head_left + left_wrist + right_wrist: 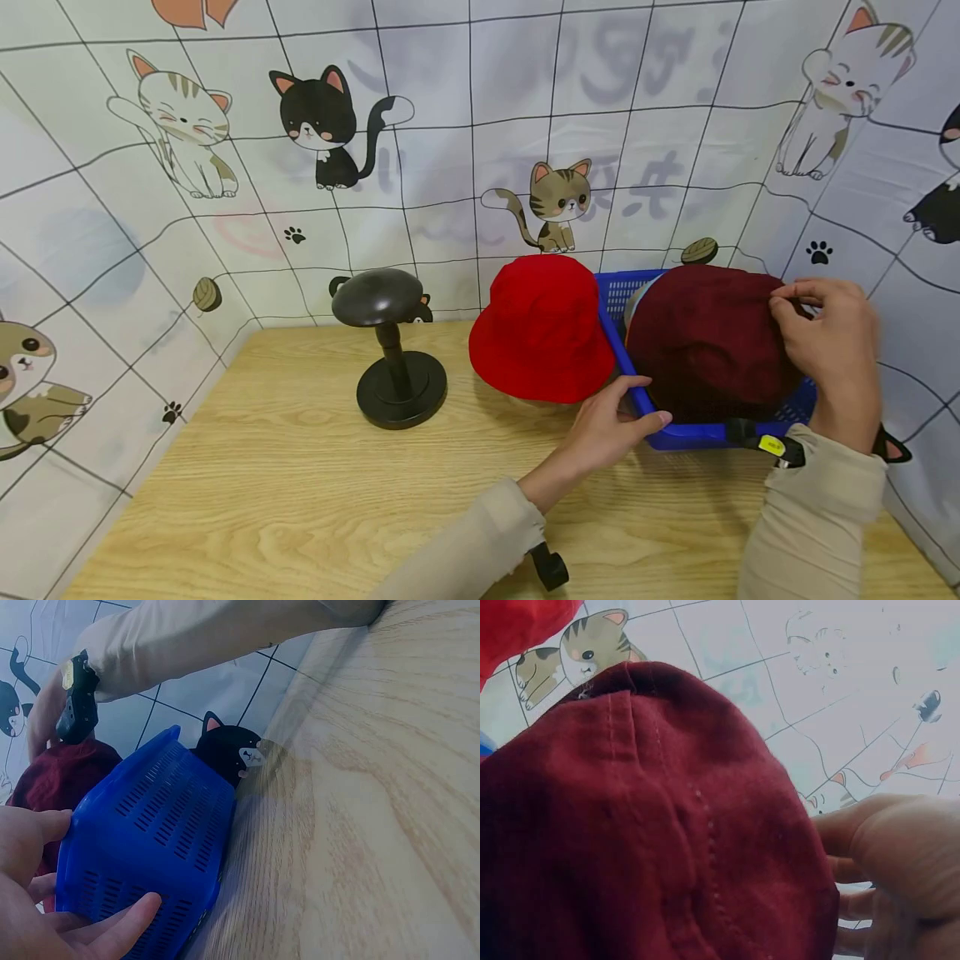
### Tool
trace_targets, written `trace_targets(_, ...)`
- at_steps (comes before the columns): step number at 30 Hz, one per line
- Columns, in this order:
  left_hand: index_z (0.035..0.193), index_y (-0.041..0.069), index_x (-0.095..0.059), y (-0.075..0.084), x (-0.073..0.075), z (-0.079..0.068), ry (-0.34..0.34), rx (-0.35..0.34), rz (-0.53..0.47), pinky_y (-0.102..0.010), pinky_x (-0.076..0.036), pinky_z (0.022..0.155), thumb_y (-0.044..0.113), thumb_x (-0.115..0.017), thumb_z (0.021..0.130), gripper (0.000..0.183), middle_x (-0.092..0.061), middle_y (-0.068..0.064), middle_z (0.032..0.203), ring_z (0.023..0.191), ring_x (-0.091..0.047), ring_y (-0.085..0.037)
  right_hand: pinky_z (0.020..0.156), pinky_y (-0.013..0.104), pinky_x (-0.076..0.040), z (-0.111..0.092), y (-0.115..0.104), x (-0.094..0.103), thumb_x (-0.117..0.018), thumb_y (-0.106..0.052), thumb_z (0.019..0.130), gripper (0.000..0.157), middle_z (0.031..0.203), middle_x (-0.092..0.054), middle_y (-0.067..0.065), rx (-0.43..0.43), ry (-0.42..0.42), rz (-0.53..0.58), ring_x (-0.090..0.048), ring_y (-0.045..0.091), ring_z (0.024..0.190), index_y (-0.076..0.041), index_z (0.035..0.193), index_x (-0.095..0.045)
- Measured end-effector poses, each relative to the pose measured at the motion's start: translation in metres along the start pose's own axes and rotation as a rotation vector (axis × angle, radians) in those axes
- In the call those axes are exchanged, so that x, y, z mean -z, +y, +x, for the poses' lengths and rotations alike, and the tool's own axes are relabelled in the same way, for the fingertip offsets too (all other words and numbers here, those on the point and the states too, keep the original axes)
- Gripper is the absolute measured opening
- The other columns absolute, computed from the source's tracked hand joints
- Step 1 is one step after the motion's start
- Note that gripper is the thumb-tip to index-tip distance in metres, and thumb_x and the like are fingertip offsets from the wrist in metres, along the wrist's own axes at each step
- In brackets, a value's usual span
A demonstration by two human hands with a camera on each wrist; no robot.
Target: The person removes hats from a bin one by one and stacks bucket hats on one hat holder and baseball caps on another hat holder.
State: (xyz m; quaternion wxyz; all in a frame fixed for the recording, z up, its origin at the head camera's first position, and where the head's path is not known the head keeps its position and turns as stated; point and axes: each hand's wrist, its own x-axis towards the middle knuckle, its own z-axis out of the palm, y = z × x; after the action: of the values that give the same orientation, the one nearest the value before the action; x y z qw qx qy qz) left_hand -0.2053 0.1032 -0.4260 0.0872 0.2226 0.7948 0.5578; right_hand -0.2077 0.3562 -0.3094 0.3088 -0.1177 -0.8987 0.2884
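A dark maroon cloth hat point(712, 342) fills most of the blue plastic basket point(693, 437) at the right. My right hand point(832, 333) pinches the hat's right side between thumb and fingers; in the right wrist view the stitched maroon cloth point(645, 825) takes up much of the picture. At the basket's front left corner, my left hand point(603, 425) grips the rim. The left wrist view has one digit of that hand point(37, 877) on the rim and others along the slotted outer wall. Part of a pale item point(636, 302) peeks out beneath the maroon hat.
A red bucket hat point(543, 333) stands on the table just left of the basket. Farther left is a black hat stand point(401, 387) with a rounded top and round base. Cat-patterned wall covering point(450, 150) closes in the wooden table point(300, 483) behind and at both sides.
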Motion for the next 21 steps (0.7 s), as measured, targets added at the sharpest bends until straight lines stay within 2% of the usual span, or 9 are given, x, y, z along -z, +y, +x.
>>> trace_targets(2, 0.141, 0.041, -0.056, 0.0, 0.0, -0.001, -0.007, 0.005, -0.01, -0.022, -0.05, 0.064, 0.05, -0.074, 0.093, 0.052, -0.069, 0.013, 0.092, 0.077, -0.061, 0.002, 0.102, 0.035, -0.034, 0.0, -0.003, -0.001, -0.053, -0.024, 0.103, 0.037, 0.136, -0.055, 0.019, -0.031, 0.015, 0.032, -0.045, 0.035, 0.133, 0.005, 0.118, -0.07)
trace_targets(4, 0.141, 0.042, -0.056, 0.0, 0.001, -0.001, -0.01, 0.007, -0.014, -0.022, -0.051, 0.064, 0.05, -0.073, 0.093, 0.052, -0.069, 0.013, 0.091, 0.076, -0.062, 0.001, 0.104, 0.036, -0.034, 0.0, -0.006, -0.002, -0.052, -0.024, 0.102, 0.037, 0.136, -0.055, 0.009, -0.068, 0.055, 0.072, -0.046, 0.033, 0.136, 0.005, 0.118, -0.07)
trace_targets(6, 0.142, 0.042, -0.055, 0.0, 0.001, -0.001, -0.013, 0.006, -0.018, -0.022, -0.05, 0.063, 0.05, -0.073, 0.093, 0.052, -0.069, 0.013, 0.09, 0.075, -0.062, 0.001, 0.102, 0.027, -0.034, 0.001, -0.009, -0.004, -0.051, -0.024, 0.1, 0.032, 0.131, -0.055, -0.007, -0.104, 0.111, 0.119, -0.049, 0.022, 0.132, -0.003, 0.111, -0.072)
trace_targets(9, 0.142, 0.042, -0.055, -0.001, 0.002, -0.001, -0.021, 0.01, -0.019, -0.023, -0.05, 0.062, 0.05, -0.073, 0.094, 0.052, -0.069, 0.013, 0.089, 0.074, -0.062, 0.0, 0.098, 0.02, -0.033, 0.003, -0.013, -0.008, -0.051, -0.024, 0.099, 0.018, 0.121, -0.048, -0.025, -0.149, 0.194, 0.241, -0.049, 0.006, 0.123, -0.022, 0.094, -0.068)
trace_targets(11, 0.143, 0.042, -0.054, -0.002, 0.002, -0.001, -0.027, 0.011, -0.019, -0.023, -0.05, 0.061, 0.051, -0.072, 0.094, 0.053, -0.068, 0.013, 0.088, 0.074, -0.061, 0.0, 0.1, 0.02, -0.033, 0.004, -0.016, -0.009, -0.051, -0.022, 0.099, 0.019, 0.116, -0.047, -0.029, -0.176, 0.248, 0.335, -0.047, -0.004, 0.117, -0.032, 0.086, -0.06)
trace_targets(14, 0.143, 0.042, -0.054, -0.002, 0.002, -0.001, -0.034, 0.014, -0.018, -0.024, -0.05, 0.059, 0.051, -0.072, 0.094, 0.054, -0.067, 0.013, 0.088, 0.072, -0.061, -0.001, 0.106, 0.022, -0.032, 0.004, -0.021, -0.008, -0.051, -0.018, 0.099, 0.024, 0.11, -0.045, -0.028, -0.211, 0.304, 0.444, -0.043, -0.01, 0.112, -0.035, 0.082, -0.056)
trace_targets(17, 0.143, 0.042, -0.054, -0.003, 0.001, 0.0, -0.033, 0.013, -0.018, -0.024, -0.05, 0.058, 0.052, -0.072, 0.094, 0.054, -0.067, 0.012, 0.087, 0.071, -0.061, -0.001, 0.106, 0.022, -0.031, 0.003, -0.025, -0.007, -0.051, -0.017, 0.098, 0.025, 0.106, -0.044, -0.029, -0.229, 0.321, 0.454, -0.041, -0.011, 0.107, -0.035, 0.082, -0.056)
trace_targets(21, 0.143, 0.044, -0.053, -0.002, 0.001, 0.0, -0.039, 0.028, -0.028, -0.025, -0.05, 0.057, 0.052, -0.072, 0.094, 0.053, -0.068, 0.013, 0.085, 0.069, -0.063, -0.005, 0.105, 0.023, -0.031, 0.001, -0.027, -0.004, -0.05, -0.016, 0.097, 0.025, 0.104, -0.044, -0.03, -0.199, 0.305, 0.415, -0.039, -0.014, 0.105, -0.033, 0.08, -0.056)
